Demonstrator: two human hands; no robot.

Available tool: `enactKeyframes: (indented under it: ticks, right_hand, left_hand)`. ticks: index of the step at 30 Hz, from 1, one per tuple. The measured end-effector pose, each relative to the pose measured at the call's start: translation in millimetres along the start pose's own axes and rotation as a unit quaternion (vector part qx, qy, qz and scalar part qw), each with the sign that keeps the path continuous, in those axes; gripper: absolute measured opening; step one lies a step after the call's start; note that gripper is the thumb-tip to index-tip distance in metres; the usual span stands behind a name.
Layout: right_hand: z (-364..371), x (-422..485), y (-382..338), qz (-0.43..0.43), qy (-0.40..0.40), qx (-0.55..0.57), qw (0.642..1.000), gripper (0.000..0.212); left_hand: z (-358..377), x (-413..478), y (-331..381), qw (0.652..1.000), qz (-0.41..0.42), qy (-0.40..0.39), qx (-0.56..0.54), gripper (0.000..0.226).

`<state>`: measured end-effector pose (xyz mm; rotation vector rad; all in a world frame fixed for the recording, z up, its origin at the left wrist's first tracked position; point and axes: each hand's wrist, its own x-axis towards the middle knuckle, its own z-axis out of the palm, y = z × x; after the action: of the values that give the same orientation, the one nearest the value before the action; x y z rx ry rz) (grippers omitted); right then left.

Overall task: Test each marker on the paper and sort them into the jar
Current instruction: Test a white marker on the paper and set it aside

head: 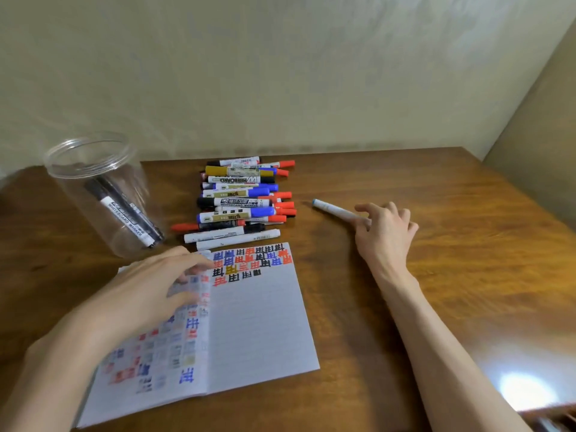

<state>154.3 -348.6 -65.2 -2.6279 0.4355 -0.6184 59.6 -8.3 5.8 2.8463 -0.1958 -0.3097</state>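
Observation:
An open notebook (258,322) lies on the wooden table, its right page marked at the top with coloured test marks. My left hand (156,285) rests with spread fingers on the left page. A pile of markers (243,198) in black, blue, red and yellow lies beyond the notebook. To the left stands a clear plastic jar (93,188) holding two black markers (127,213). My right hand (386,229) is right of the pile, its fingers on the end of a white marker with a light blue cap (333,210) that lies on the table.
The wooden table (436,275) ends against a pale wall at the back and a wall corner at the right. A bright light reflection shows on the table at the lower right.

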Motion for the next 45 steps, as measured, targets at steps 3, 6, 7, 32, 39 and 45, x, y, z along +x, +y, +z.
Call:
enactKeyframes:
  ticks: [3, 6, 7, 32, 39, 45]
  right_hand:
    - [2.3, -1.4, -3.4, 0.010, -0.036, -0.004, 0.999, 0.033]
    - [0.0, -2.1, -10.5, 0.007, -0.054, 0.003, 0.999, 0.038]
    - [-1.4, -2.5, -13.6, 0.002, -0.058, 0.004, 0.998, 0.040]
    - [21.8, -36.5, -85.7, -0.268, -0.154, 0.087, 0.947, 0.023]
    - [13.9, -36.6, -85.7, -0.230, -0.179, 0.215, 0.932, 0.012]
    - [-2.4, -37.0, -82.1, -0.122, -0.173, 0.444, 0.870, 0.013]
  left_hand:
    - [-0.6, 17.1, 9.7, 0.992, -0.021, 0.101, 0.074, 0.025]
    - [13.1, 46.2, 14.5, 0.968, 0.006, 0.249, 0.039, 0.016]
    - [17.8, 53.2, 15.1, 0.960, 0.022, 0.280, 0.013, 0.013]
    - [43.0, 67.7, -21.1, 0.928, 0.053, 0.352, -0.109, 0.017]
    - [40.0, 69.0, -23.0, 0.928, 0.097, 0.338, -0.124, 0.032]
    - [39.2, 66.9, -17.2, 0.929, 0.163, 0.304, -0.136, 0.040]
